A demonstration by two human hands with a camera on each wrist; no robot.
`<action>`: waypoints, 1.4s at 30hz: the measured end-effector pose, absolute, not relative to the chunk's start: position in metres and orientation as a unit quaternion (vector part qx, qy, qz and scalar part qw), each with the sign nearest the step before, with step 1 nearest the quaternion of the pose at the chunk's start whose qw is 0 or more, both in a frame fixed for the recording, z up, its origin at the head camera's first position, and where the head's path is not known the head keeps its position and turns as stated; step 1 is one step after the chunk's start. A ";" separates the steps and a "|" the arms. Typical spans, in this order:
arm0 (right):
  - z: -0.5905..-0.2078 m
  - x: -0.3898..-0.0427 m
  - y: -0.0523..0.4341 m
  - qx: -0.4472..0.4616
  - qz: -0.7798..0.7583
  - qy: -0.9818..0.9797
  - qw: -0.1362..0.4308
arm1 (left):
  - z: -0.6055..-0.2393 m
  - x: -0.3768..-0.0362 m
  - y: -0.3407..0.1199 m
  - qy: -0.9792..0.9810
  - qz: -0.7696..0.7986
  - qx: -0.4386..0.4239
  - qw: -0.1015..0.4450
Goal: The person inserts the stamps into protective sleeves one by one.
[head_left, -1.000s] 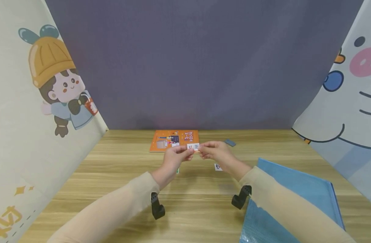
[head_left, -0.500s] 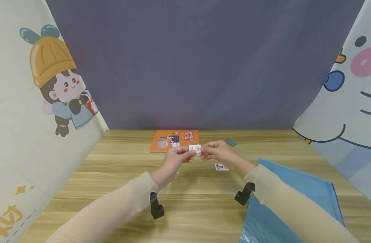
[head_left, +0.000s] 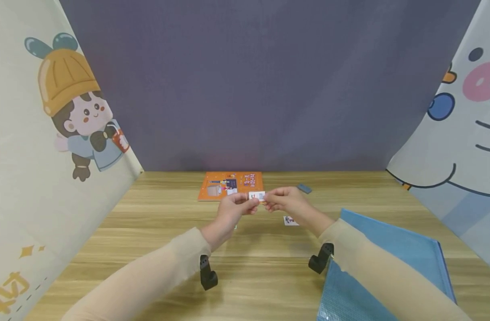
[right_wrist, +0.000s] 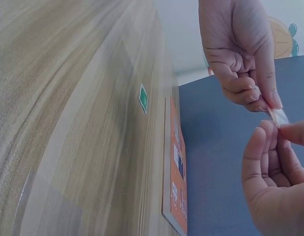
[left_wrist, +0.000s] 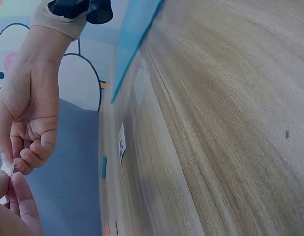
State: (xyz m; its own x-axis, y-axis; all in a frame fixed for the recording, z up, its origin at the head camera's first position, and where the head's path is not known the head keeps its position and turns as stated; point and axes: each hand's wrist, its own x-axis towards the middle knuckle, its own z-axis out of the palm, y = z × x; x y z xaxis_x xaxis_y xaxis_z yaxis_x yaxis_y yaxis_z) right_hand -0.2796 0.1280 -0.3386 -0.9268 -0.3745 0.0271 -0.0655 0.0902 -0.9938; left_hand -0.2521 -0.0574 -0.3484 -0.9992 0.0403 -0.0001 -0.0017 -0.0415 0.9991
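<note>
at the far left of the head view, a pale curtain (head_left: pixel 48 156) printed with a cartoon child in a yellow hat; behind everything, a plain dark grey backdrop (head_left: pixel 269 89)

across the lower half, a wooden table (head_left: pixel 156 223). at its far edge, centre of frame, an orange booklet (head_left: pixel 231 185) lying flat against the backdrop. just below and left of centre, partly hidden under the left wrist, a small green card (right_wrist: pixel 142 98) flat on the wood, seen clearly only in the right wrist view, near the booklet's edge

left hand (head_left: pixel 230 213) raised above the table at centre frame, thumb and forefinger pinching the left end of a small white sticker label (head_left: pixel 256 195); other fingers curled into the palm. black camera mount (head_left: pixel 207 273) strapped under the beige sleeve (head_left: pixel 148 281)

label held in the air between both hands, in front of the booklet's near edge, clear of the table; small print on it too fine to read. in the wrist views, only a thin sliver between the fingertips

right hand (head_left: pixel 287 204) just right of centre, thumb and forefinger pinching the label's right end, fingertips nearly meeting those of the left hand; remaining fingers folded

below the right hand, a small printed card (head_left: pixel 290 220) flat on the table. further back and right, a small blue-grey flat piece (head_left: pixel 304 188) near the backdrop. at lower right, a blue mesh zip pouch (head_left: pixel 389 263) under the right forearm

at far right, a curtain (head_left: pixel 462 133) with a cartoon pig face
</note>
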 end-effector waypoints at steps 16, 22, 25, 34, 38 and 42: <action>-0.340 -0.282 0.130 -0.142 -0.662 0.728 0.112 | -0.346 -0.250 -0.066 0.696 0.717 0.006 -0.020; -0.342 -0.282 0.130 -0.138 -0.668 0.723 0.115 | -0.344 -0.249 -0.066 0.700 0.714 0.008 -0.028; -0.342 -0.282 0.129 -0.136 -0.669 0.721 0.115 | -0.344 -0.249 -0.066 0.699 0.714 0.002 -0.029; -0.343 -0.281 0.127 -0.128 -0.672 0.720 0.114 | -0.344 -0.249 -0.066 0.699 0.714 -0.006 -0.029; -0.343 -0.280 0.126 -0.126 -0.673 0.720 0.109 | -0.345 -0.249 -0.066 0.701 0.712 -0.004 -0.031; -0.343 -0.280 0.125 -0.115 -0.678 0.719 0.105 | -0.346 -0.250 -0.066 0.703 0.710 0.000 -0.034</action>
